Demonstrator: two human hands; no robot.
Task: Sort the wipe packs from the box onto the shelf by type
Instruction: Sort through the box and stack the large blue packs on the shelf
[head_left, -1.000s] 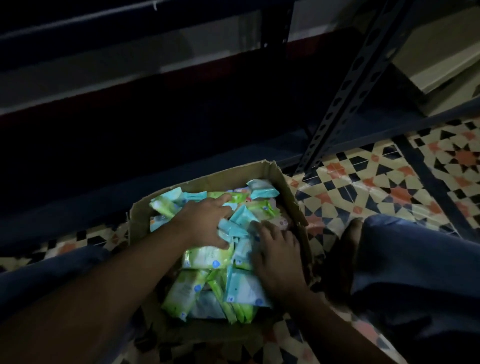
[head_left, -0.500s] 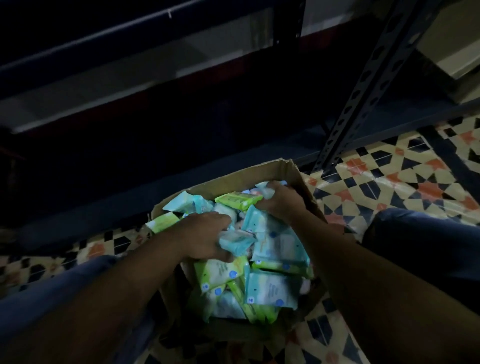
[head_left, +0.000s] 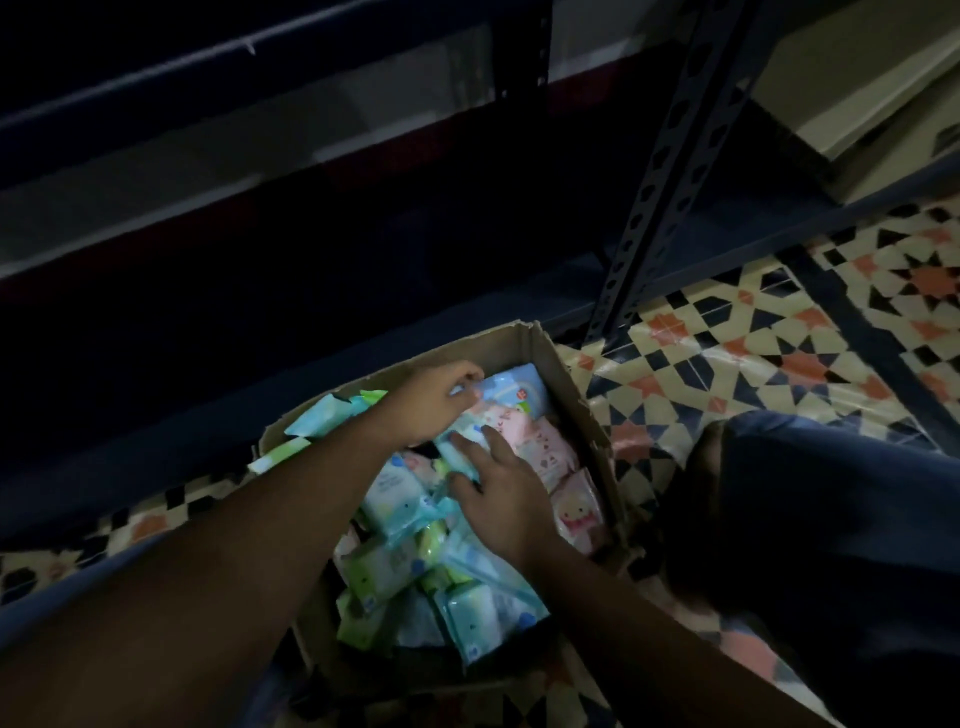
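An open cardboard box (head_left: 574, 382) on the floor holds several wipe packs, light blue, green and pink. My left hand (head_left: 434, 402) reaches across to the box's far side, its fingertips pinching the edge of a light blue pack (head_left: 511, 387) in the far right corner. Just below it, my right hand (head_left: 501, 486) lies flat with spread fingers on the packs in the middle. Pink packs (head_left: 550, 447) show along the right wall. Green packs (head_left: 371, 577) lie at the near side. The dark shelf (head_left: 291, 312) stands right behind the box.
A perforated metal shelf post (head_left: 670, 171) rises just right of the box. The floor (head_left: 727, 343) is patterned tile. My knee in dark blue trousers (head_left: 810, 519) is close to the box's right side, the other leg (head_left: 67, 587) at the left.
My left hand has moved from the box's middle to its far right corner. My right hand has drawn back from the far rim to the middle. Pink packs are now uncovered.
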